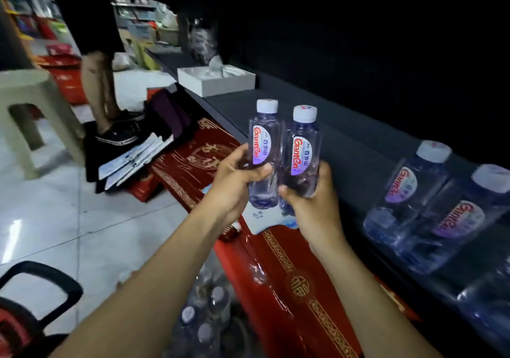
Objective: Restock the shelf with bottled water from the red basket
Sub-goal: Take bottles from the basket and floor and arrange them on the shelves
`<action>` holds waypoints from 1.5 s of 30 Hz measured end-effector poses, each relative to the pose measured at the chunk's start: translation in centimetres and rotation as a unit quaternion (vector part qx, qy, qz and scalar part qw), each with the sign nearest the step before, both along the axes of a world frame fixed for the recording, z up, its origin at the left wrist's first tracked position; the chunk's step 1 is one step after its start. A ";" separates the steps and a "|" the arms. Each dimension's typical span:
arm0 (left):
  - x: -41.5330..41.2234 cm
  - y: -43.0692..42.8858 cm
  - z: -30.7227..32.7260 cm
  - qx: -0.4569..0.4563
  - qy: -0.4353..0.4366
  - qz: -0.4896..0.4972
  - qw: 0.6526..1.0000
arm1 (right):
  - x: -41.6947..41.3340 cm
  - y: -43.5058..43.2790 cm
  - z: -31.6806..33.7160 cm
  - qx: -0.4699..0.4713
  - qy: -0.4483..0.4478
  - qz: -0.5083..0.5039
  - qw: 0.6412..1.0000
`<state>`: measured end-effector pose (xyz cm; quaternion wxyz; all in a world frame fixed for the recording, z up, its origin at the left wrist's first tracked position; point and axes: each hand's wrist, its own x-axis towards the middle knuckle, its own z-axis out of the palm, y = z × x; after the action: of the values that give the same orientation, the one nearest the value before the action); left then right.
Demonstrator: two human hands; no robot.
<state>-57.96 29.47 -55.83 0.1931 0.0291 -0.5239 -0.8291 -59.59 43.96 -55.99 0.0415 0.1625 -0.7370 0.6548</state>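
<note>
Bottles [430, 192] already stand on the shelf [345, 137] at right; each hand, left [234, 184] and right [311, 206], grips one more; others wait at bottom centre.

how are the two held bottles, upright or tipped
Roughly upright: left bottle in left hand, right bottle in right hand, white caps on top.

You read "Ganten" (in red) on the left bottle [262, 148], the right bottle [301, 157] and the shelved bottles [405, 186], all nearer than the white box [218, 84].
</note>
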 end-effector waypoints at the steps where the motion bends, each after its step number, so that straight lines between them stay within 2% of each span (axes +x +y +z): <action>1: -1.0 0.7 -0.1 0.003 -0.001 -0.010 1.000 | -0.2 0.7 -0.2 -0.001 0.004 -0.018 1.000; 8: -7.1 4.8 -0.9 -0.016 0.040 -0.107 0.993 | -2.4 3.5 -1.0 -0.022 0.003 -0.127 0.992; 15: -10.3 7.0 -2.3 -0.006 0.040 -0.149 0.988 | -3.7 3.7 -2.1 0.050 -0.002 -0.192 0.980; 22: -11.2 6.5 -2.5 -0.080 0.013 -0.139 0.987 | -5.5 2.6 -3.1 0.106 0.016 -0.262 0.959; 25: -11.1 6.3 -2.7 -0.142 0.013 -0.133 0.981 | -5.7 2.5 -2.9 0.098 0.007 -0.265 0.959; 28: -10.9 6.5 -2.6 -0.167 0.011 -0.124 0.978 | -5.2 2.6 -2.5 0.104 -0.005 -0.258 0.961; 33: -9.5 6.1 -2.5 -0.206 -0.023 -0.126 0.970 | -2.2 2.6 -2.3 0.164 -0.049 -0.227 0.959; 36: -7.7 5.0 -1.9 -0.251 -0.060 -0.077 0.963 | 1.2 1.7 -2.6 0.173 -0.060 -0.184 0.966; 38: -6.3 3.5 -1.6 -0.325 -0.096 -0.026 0.940 | 3.5 0.7 -3.3 0.199 -0.048 -0.157 0.966; 39: -5.5 2.5 -1.6 -0.381 -0.111 -0.005 0.918 | 4.5 0.1 -3.7 0.213 -0.035 -0.147 0.965; 42: -2.7 -0.6 -1.5 -0.525 -0.162 0.018 0.835 | 6.2 -2.0 -4.7 0.250 -0.018 -0.075 0.965; 45: 0.1 -3.2 -1.1 -0.639 -0.236 0.052 0.730 | 6.7 -4.0 -5.3 0.331 0.007 0.015 0.943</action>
<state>-57.88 26.26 -56.97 0.0789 0.1204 -0.9564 -0.2541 -52.93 40.01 -61.25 -0.0194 0.1829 -0.9094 0.3732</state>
